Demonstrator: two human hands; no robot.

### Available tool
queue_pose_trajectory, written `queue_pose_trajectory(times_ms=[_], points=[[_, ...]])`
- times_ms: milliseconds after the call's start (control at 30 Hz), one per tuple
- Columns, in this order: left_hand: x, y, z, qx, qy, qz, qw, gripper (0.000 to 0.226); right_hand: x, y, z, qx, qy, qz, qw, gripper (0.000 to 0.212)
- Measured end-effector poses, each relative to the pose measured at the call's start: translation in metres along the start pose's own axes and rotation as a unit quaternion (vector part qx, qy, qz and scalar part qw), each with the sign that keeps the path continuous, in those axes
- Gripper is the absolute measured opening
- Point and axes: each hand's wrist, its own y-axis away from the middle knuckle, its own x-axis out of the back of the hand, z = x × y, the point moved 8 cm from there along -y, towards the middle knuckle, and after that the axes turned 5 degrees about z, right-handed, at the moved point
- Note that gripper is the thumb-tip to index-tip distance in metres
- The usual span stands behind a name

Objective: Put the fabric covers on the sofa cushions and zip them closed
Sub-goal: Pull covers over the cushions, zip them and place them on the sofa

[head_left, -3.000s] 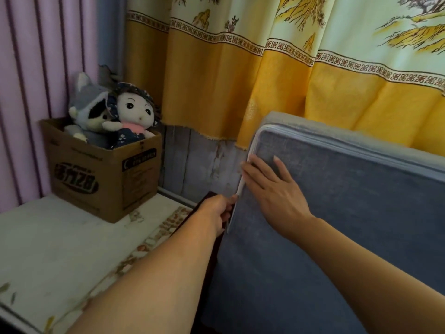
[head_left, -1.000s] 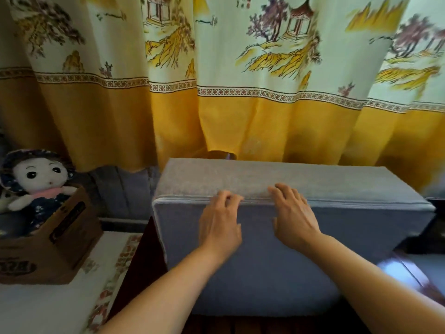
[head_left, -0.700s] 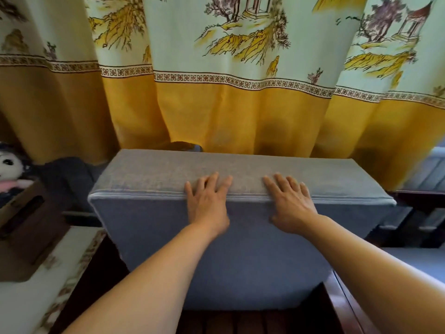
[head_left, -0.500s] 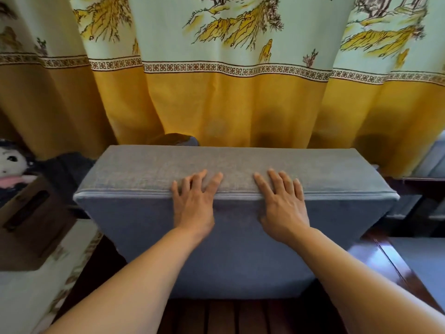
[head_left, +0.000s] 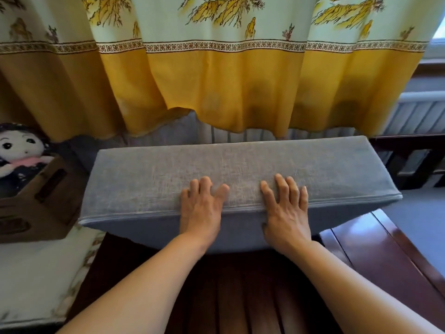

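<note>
Head view, the only view. A grey covered cushion (head_left: 240,169) stands on edge on a dark wooden sofa frame (head_left: 375,249), leaning back toward a yellow patterned curtain (head_left: 216,80). Its narrow side panel faces up; its broad face is turned to the person and largely hidden below the arms. The long axis runs left to right across the frame, roughly level, with the right end a little higher in the picture. A piped seam (head_left: 134,214) runs along the near top edge from end to end.

Left hand (head_left: 202,208): flat, fingers straight and slightly spread, palm over the seam, fingertips on the upper panel. It grips nothing.

Right hand (head_left: 286,208): likewise flat and spread, laid across the same edge, just beside the left. It grips nothing.

Step in hand, by judgement: the cover appears fully on this cushion, and both hands are pressing or smoothing it into place. No zip or open slit is visible on the surfaces shown; whether it is closed cannot be told.

Next move, by judgement: seat the cushion squarely against the sofa back, or turn it to check the zip side. Either needs a firmer hold at both ends.

Surroundings: a cardboard box (head_left: 41,203) holding a doll (head_left: 19,150) stands at left on a pale tabletop (head_left: 36,280).
</note>
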Motion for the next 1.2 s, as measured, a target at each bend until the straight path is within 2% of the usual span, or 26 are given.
queue_pose_trajectory(times_ms=[67,133,267,367,467,500,600,667,833,933,967,1033,1100,1133,1200], points=[[0.000,0.023,0.006,-0.040,-0.002,-0.015,0.999,0.053,0.003,0.035,-0.005,-0.016,0.019,0.006,1.000,0.105],[-0.004,0.044,0.011,-0.069,-0.017,-0.048,0.996,0.065,0.005,0.069,-0.011,-0.016,0.027,-0.008,0.999,0.102],[-0.022,0.091,0.027,-0.112,-0.047,-0.101,0.987,0.088,0.012,0.114,-0.017,0.024,0.023,-0.005,0.999,0.085],[-0.048,0.130,0.042,-0.136,-0.057,-0.149,0.978,0.110,0.005,0.132,-0.019,0.074,0.018,-0.018,0.997,0.105],[-0.078,0.164,0.054,-0.128,-0.055,-0.178,0.974,0.119,-0.014,0.161,-0.020,0.103,0.018,-0.054,0.993,0.119],[-0.086,0.176,0.057,-0.125,-0.051,-0.173,0.976,0.120,-0.022,0.174,-0.020,0.108,0.019,-0.050,0.993,0.119],[-0.101,0.202,0.062,-0.134,-0.052,-0.094,0.985,0.133,-0.040,0.208,-0.023,0.112,0.018,-0.021,0.993,0.116],[-0.111,0.222,0.065,-0.148,-0.048,-0.049,0.987,0.133,-0.051,0.229,-0.027,0.108,0.024,-0.009,0.994,0.114],[-0.131,0.266,0.079,-0.173,-0.059,0.013,0.983,0.121,-0.077,0.276,-0.030,0.094,0.021,-0.008,0.995,0.108],[-0.137,0.283,0.081,-0.179,-0.057,0.011,0.982,0.121,-0.080,0.293,-0.034,0.082,0.014,-0.039,0.996,0.124],[-0.134,0.284,0.082,-0.188,-0.039,0.013,0.981,0.119,-0.075,0.295,-0.036,0.073,-0.002,-0.043,0.996,0.123],[-0.116,0.278,0.083,-0.193,0.025,0.059,0.979,0.097,-0.057,0.290,-0.037,0.049,-0.054,-0.019,0.997,0.105],[-0.096,0.260,0.077,-0.154,0.068,0.100,0.981,0.083,-0.040,0.272,-0.032,0.015,-0.066,0.018,0.998,0.097],[-0.092,0.249,0.072,-0.124,0.073,0.105,0.984,0.087,-0.037,0.260,-0.029,0.004,-0.050,0.017,0.999,0.104],[-0.091,0.234,0.062,-0.065,0.062,0.063,0.994,0.104,-0.038,0.236,-0.025,0.019,-0.022,-0.031,0.999,0.118]])
